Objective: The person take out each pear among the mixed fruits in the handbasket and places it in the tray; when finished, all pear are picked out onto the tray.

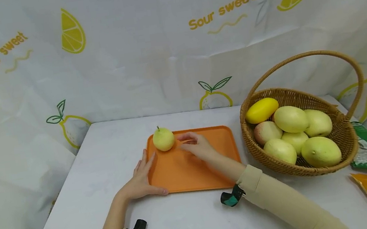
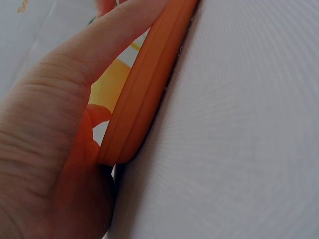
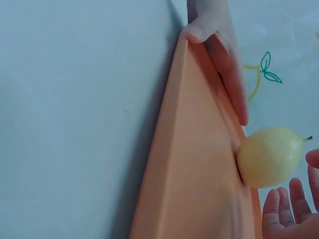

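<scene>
The left hand [image 1: 139,184] is spread wide on the orange tray [image 1: 191,170], fingers straight. The right hand [image 1: 197,145] holds nothing, its fingers a little bent. The pear [image 1: 164,140] sits between both hands' fingertips. A firm left hand should stop slips; soft right fingers should stop rolling.

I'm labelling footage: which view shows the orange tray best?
The head view: the orange tray shows most of its surface and rim. The left wrist view shows only outer wall; the right wrist's, a cropped part.
</scene>
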The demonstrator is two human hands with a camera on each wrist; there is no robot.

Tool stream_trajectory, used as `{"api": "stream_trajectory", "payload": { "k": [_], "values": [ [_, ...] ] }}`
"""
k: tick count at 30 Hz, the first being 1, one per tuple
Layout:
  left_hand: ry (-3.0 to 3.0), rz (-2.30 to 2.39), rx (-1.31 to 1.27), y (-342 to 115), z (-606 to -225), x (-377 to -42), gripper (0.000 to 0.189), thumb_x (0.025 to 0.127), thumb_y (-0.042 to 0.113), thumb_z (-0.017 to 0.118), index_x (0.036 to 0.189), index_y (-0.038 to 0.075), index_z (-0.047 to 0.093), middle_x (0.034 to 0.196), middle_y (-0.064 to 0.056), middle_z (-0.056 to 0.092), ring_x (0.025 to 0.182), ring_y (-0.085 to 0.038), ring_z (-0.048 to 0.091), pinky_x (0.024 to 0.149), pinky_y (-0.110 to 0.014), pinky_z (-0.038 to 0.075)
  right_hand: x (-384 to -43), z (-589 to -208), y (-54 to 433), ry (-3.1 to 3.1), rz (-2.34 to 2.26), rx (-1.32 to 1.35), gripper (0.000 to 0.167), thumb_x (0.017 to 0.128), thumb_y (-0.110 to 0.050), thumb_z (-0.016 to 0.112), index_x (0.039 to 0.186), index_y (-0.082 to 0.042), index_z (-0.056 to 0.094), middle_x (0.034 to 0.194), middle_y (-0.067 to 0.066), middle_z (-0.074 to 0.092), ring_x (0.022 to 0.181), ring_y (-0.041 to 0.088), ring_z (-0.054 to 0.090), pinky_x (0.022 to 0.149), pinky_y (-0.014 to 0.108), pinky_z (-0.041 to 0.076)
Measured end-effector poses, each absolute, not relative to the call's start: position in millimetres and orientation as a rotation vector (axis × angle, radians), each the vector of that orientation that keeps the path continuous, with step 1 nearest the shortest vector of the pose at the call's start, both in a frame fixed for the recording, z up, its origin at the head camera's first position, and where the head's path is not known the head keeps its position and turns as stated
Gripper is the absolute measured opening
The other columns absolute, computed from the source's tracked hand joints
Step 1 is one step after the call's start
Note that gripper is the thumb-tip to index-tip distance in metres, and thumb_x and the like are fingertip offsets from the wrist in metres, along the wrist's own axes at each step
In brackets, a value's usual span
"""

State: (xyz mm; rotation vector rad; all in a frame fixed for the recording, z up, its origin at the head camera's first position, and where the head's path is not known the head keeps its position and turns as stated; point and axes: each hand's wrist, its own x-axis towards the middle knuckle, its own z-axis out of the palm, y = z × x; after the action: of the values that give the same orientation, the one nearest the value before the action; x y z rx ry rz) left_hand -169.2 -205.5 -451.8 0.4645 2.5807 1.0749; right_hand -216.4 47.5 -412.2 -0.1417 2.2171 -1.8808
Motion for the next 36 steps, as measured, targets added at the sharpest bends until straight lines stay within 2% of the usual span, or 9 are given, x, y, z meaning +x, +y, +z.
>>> {"api": "stream_trajectory", "payload": {
  "k": [5, 12, 15, 21, 27, 36],
  "values": [
    [2.583, 1.072, 0.461, -205, -452, -169, 0.124, 0.066, 0.053, 0.086, 0.159, 0.025, 0.009, 0.159, -0.006, -0.025, 0.144, -0.044, -0.013, 0.106, -0.073, 0.004, -204, -406, 58, 2.095, -1.972, -0.097, 0.027, 0.093, -0.005, 0.062, 0.120, -0.002, 0.064, 0.123, 0.015, 0.062, 0.103, 0.019, 0.059, 0.091, 0.043, 0.048],
    [2.595, 1.054, 0.467, -205, -451, -169, 0.123, 0.066, 0.053, 0.086, 0.159, 0.025, 0.011, 0.160, -0.006, -0.025, 0.144, -0.045, -0.011, 0.105, -0.074, 0.006, -185, -391, 74, 1.947, -2.044, -0.087, 0.027, 0.094, -0.004, 0.060, 0.120, 0.002, 0.061, 0.129, 0.020, 0.058, 0.118, 0.033, 0.053, 0.101, 0.047, 0.043],
    [2.596, 1.061, 0.477, -205, -451, -169, 0.122, 0.066, 0.052, 0.086, 0.159, 0.024, 0.012, 0.160, -0.008, -0.024, 0.144, -0.045, -0.011, 0.105, -0.074, 0.006, -178, -385, 80, 1.912, -2.048, -0.088, 0.027, 0.093, -0.004, 0.061, 0.120, 0.002, 0.061, 0.129, 0.021, 0.056, 0.120, 0.035, 0.052, 0.101, 0.047, 0.042],
    [2.594, 1.076, 0.493, -205, -453, -169, 0.121, 0.067, 0.051, 0.087, 0.158, 0.024, 0.013, 0.160, -0.010, -0.024, 0.143, -0.046, -0.011, 0.104, -0.074, 0.006, -164, -374, 95, 1.901, -2.015, -0.142, 0.030, 0.093, -0.005, 0.062, 0.122, 0.004, 0.059, 0.124, 0.014, 0.060, 0.118, 0.030, 0.054, 0.103, 0.050, 0.040],
    [2.588, 1.075, 0.499, -203, -454, -169, 0.120, 0.068, 0.051, 0.086, 0.158, 0.025, 0.013, 0.159, -0.010, -0.025, 0.143, -0.046, -0.012, 0.104, -0.074, 0.005, -149, -358, 118, 1.947, -1.947, -0.276, 0.038, 0.094, -0.008, 0.062, 0.129, 0.004, 0.055, 0.128, 0.009, 0.058, 0.116, 0.023, 0.055, 0.102, 0.044, 0.042],
    [2.599, 1.065, 0.500, -205, -456, -169, 0.117, 0.068, 0.052, 0.085, 0.158, 0.025, 0.016, 0.159, -0.010, -0.024, 0.143, -0.046, -0.011, 0.104, -0.074, 0.006, -131, -331, 157, 2.088, -1.757, -0.458, 0.044, 0.097, -0.019, 0.062, 0.138, -0.008, 0.051, 0.138, 0.007, 0.051, 0.124, 0.029, 0.049, 0.100, 0.036, 0.043]
  ]
}}
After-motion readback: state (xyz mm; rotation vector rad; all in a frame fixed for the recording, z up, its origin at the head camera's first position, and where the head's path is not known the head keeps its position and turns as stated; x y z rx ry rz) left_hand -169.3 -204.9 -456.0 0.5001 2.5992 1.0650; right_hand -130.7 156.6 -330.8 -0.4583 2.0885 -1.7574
